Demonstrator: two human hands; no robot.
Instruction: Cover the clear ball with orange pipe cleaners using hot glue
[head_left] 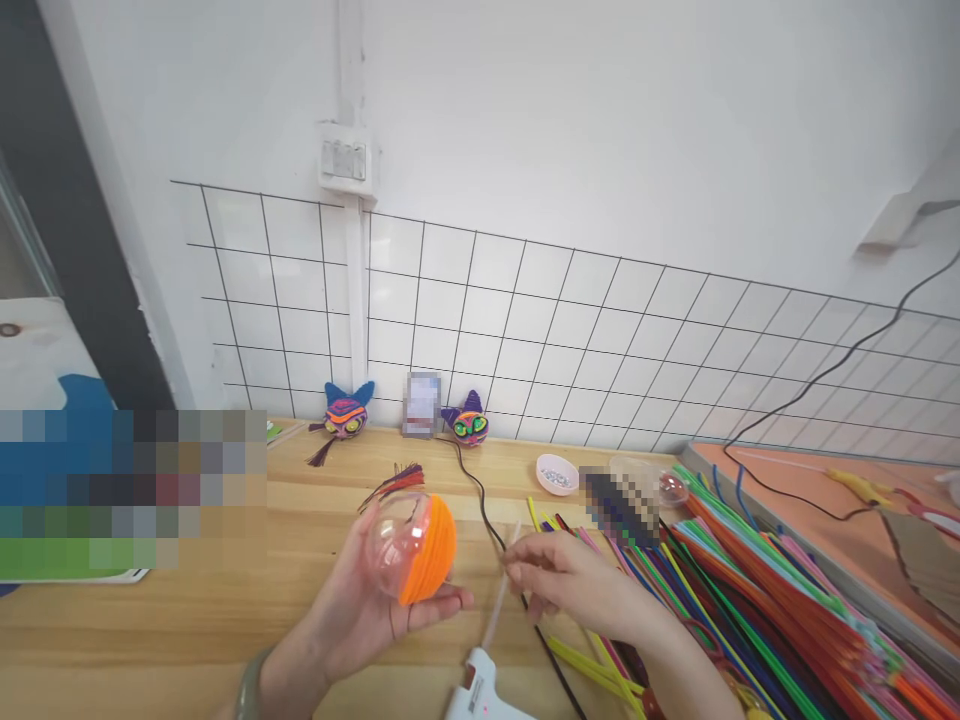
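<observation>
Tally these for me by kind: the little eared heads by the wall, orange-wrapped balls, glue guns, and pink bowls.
Eared heads: 2, one with blue ears, one with purple ears
Orange-wrapped ball: 1, in your left hand
Glue gun: 1
Pink bowl: 1
Total: 5

The bottom edge cuts off the white plastic glue gun. Big blocks hide what is on the flat blue and green sheet and the small pale upright card.
</observation>
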